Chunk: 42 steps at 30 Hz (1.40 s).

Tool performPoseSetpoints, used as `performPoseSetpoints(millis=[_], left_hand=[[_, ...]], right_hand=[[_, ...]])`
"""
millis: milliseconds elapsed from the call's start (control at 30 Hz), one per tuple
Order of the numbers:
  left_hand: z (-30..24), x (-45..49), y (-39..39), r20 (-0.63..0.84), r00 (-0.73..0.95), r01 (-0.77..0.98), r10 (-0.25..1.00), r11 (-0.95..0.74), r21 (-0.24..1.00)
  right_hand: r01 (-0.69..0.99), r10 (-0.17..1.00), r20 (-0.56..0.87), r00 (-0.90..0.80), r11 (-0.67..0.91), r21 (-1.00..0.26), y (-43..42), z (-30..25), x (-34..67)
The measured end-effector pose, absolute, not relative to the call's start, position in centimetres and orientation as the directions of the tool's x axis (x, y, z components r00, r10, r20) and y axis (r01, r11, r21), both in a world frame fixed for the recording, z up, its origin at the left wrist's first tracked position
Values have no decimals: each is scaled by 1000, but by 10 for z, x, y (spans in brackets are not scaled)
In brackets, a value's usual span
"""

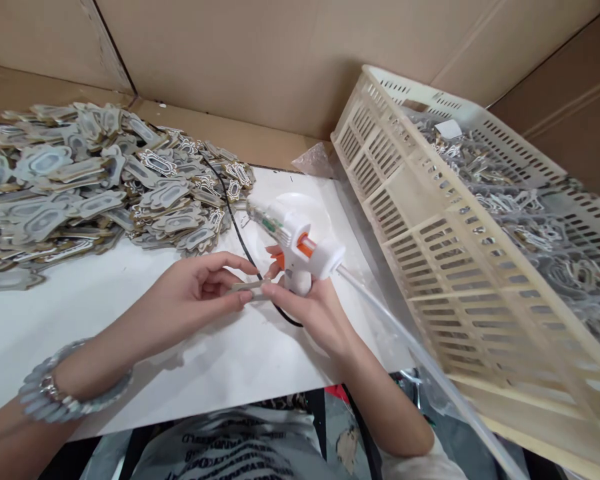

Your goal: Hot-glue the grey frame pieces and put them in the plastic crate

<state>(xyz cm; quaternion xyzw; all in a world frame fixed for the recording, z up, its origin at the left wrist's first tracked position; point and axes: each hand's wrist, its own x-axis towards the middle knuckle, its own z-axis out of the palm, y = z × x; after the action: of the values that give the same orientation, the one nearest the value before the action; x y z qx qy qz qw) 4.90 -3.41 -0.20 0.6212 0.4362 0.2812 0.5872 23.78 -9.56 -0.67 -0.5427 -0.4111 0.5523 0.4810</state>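
Note:
Over the white tabletop [205,353], my left hand [205,287] pinches a small flat grey plate [253,289] between thumb and fingers. My right hand [315,307] is closed around the handle of a white and orange hot glue gun [293,243], its thumb also touching the plate's right end. The gun's nozzle points up and left, away from the plate. A long clear glue stick [410,347] runs out of its back toward the lower right. My fingers partly cover the plate and the gun's grip.
A large heap of flat grey frame-shaped plates [80,180] covers the table's left and back. A black cord [233,217] crosses the table and passes behind my hands. At right stands a cream slotted plastic crate [430,233] with bagged metal-looking pieces. Cardboard walls [230,60] close off the back.

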Motion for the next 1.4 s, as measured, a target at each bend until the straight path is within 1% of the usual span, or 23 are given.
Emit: performPoseSetpoints(millis=[100,200,233,300,400,467,567,800,1067,1400], left_hand=[[4,42,-30,-160,387,216,908,79,973],[14,34,-26,-54,193,113,980,33,993],[17,33,-25,-27,138,70,990,17,997],[23,30,-25,7,43,14,999,-8,1000],[27,29,-25,28,-30,15,999,-27,1000],[28,28,-25,45,-33,28,998,-44,999],[28,26,-26,77,-33,25,996,-76,997],[23,23,-27,88,21,-3,996,-88,996],[22,24,-28,85,27,-17,996,-85,996],[18,20,-27,111,45,10,993,-111,994]], right_hand=[[-159,978,-154,141,-131,-979,-99,-8,245],[-136,983,-125,133,-107,-985,-100,-9,253],[-101,986,-111,125,-99,-990,-100,-8,255],[1,993,-39,114,-39,-999,-100,-5,256],[168,994,108,17,103,-980,-100,-3,255],[225,981,174,-83,189,-956,-100,-7,254],[265,966,206,-155,242,-933,-101,-15,253],[275,966,202,-162,241,-931,-102,-19,250],[310,971,178,-158,220,-925,-101,-21,251],[334,964,220,-150,259,-906,-101,-18,248]])
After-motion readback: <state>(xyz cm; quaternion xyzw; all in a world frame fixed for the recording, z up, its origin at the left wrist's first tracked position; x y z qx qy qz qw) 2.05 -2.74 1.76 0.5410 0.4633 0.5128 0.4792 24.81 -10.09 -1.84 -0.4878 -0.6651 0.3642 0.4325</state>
